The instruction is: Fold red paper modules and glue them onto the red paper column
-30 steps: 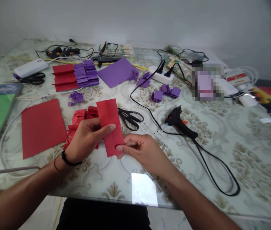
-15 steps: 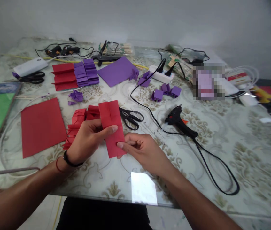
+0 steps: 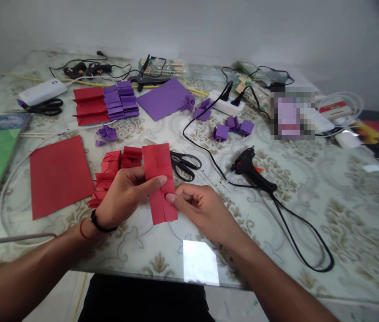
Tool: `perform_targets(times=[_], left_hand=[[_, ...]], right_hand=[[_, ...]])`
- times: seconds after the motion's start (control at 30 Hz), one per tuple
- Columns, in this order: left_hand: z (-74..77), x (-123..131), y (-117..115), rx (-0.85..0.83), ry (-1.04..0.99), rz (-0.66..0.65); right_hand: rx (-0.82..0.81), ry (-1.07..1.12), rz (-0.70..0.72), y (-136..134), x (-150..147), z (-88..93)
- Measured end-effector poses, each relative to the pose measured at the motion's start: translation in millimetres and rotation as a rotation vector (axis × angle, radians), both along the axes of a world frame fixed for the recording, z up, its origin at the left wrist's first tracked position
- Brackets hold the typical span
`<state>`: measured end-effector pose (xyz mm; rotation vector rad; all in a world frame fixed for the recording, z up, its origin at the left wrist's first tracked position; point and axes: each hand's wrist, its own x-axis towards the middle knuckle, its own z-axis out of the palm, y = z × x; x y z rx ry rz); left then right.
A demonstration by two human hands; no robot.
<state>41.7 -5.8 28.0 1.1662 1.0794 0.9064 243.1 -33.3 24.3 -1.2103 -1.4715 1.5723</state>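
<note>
Paper strip, red and creased (image 3: 159,156), is right around mid-frame on the head cam, held above the table (image 3: 136,259); left hand (image 3: 125,192) is closed in a pinch on its left edge, thumb flat on the front; right hand (image 3: 201,208) is mostly curled, thumb pressing the lower right edge; fingers behind the paper are hidden, so can't really say how they're set. Folded red pieces (image 3: 109,165) sit just left of center, beside a flat red sheet (image 3: 60,179); black scissors (image 3: 176,162) lie partly behind the strip; glue gun (image 3: 254,174) is off right of center.
</note>
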Motion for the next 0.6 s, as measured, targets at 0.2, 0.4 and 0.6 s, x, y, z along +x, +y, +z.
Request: perform_targets(times=[0.2, 0.4, 0.6], left_hand=[[3.3, 0.0, -1.9, 0.026, 0.027, -0.031], [6.9, 2.5, -8.7, 0.004, 0.033, -0.261], [8.1, 3.2, -10.0, 0.032, 0.092, -0.302]], right_hand=[[0.044, 0.010, -0.006, 1.1, 4.0, 2.3], [0.083, 0.098, -0.122, 4.5, 6.7, 4.7], [0.071, 0.086, -0.150, 3.2, 5.0, 2.6]])
